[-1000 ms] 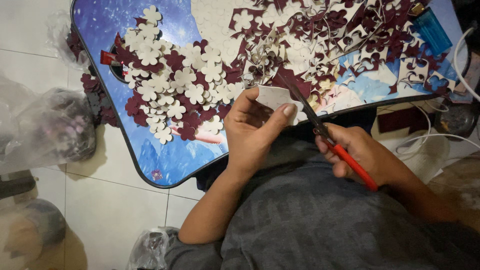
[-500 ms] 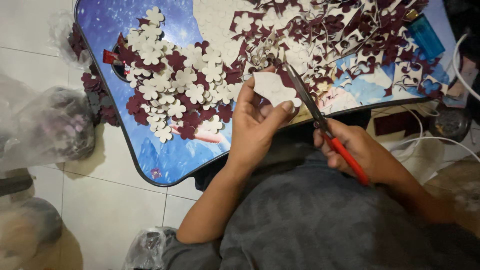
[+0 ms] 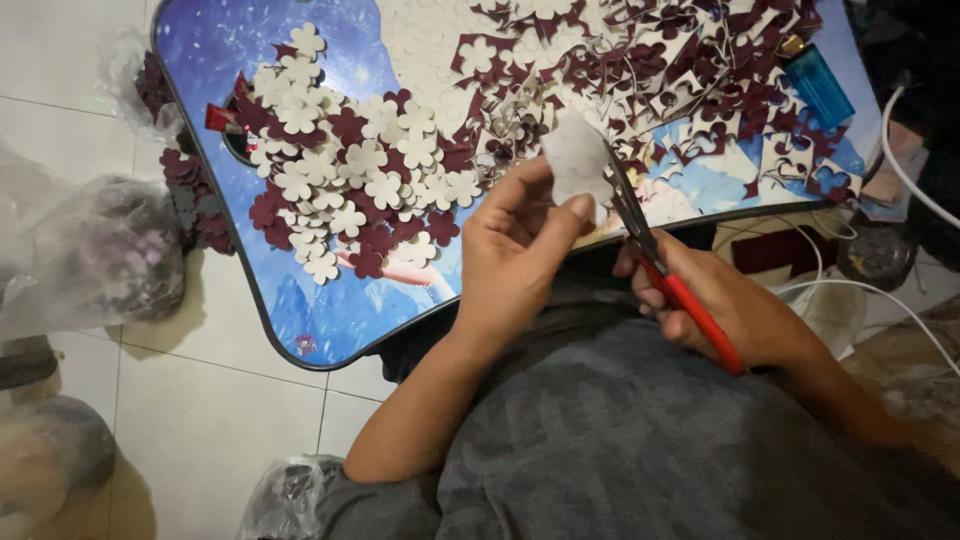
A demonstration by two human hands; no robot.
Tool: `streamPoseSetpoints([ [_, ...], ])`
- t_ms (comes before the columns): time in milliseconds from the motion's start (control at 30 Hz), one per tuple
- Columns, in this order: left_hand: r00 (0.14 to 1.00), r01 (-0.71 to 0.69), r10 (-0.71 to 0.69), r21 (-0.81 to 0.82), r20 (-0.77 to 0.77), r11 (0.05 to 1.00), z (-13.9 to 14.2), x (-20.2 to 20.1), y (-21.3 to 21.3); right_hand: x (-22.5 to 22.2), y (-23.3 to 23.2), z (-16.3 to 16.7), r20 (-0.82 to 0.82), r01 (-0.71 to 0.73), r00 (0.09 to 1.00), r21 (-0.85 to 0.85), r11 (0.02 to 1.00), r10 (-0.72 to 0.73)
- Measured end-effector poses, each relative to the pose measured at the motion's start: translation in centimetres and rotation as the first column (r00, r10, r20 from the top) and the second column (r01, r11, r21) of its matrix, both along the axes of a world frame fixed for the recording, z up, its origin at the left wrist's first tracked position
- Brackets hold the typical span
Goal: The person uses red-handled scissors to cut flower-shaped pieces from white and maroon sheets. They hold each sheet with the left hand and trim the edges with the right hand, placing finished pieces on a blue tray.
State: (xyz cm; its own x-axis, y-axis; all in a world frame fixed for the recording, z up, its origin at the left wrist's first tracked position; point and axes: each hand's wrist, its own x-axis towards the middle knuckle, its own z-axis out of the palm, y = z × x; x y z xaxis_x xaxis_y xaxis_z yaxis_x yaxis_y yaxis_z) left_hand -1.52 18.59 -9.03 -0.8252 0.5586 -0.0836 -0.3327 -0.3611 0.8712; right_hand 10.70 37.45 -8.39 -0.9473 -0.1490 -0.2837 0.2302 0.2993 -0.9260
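The left hand pinches a small white sheet of soft foam between the thumb and the bent fingers, and holds it up just over the near edge of the low blue table with the starry picture. The right hand is closed around the red handles of the scissors with dark blades. The blades point up at the right side of the white piece and touch it. I cannot tell how wide the blades are parted.

This looks like the cutting step: a shape is being snipped out of the white piece. I think the next snip needs the left hand to turn the piece a little, so the blades can follow the curve of a petal. The thumb sits close to the blades, so it should stay clear.

On the table, left of the white piece, lies a heap of cut-out white and dark red foam flowers. Behind the white piece and to its right lie many dark red foam scraps with holes in them. A blue lighter rests among the scraps, far right of the white piece. On the floor, well left of the table, sits a clear plastic bag with dark bits inside.
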Motion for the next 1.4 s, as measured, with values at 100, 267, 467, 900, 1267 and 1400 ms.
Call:
streamPoseSetpoints([
  [100,1.000,0.013,-0.013,-0.021,-0.025,1.000,0.7,0.0,0.2,-0.1,0.1,-0.2,-0.008,0.008,1.000,-0.031,0.999,-0.008],
  [267,0.995,-0.004,-0.011,-0.146,-0.103,0.989,2.0,0.0,-0.3,0.0,0.1,-0.3,0.021,0.023,1.000,-0.029,0.999,-0.023],
  [467,0.996,0.002,-0.015,-0.139,-0.092,0.990,2.2,-0.1,0.1,-0.1,0.2,-0.4,0.026,0.037,0.999,0.007,0.999,-0.037],
  [900,0.996,0.002,-0.016,-0.169,-0.082,0.986,2.2,-0.2,0.2,0.2,0.6,-0.8,-0.006,0.033,0.999,0.023,0.999,-0.033],
  [1267,0.998,0.032,-0.038,-0.126,-0.049,0.991,2.7,-0.5,-0.1,0.4,0.7,-1.3,0.056,0.066,0.996,-0.043,0.997,-0.064],
  [1400,0.996,0.034,-0.046,-0.146,-0.082,0.989,2.5,-0.6,-0.3,0.3,0.8,-0.7,0.048,0.064,0.997,-0.012,0.998,-0.063],
])
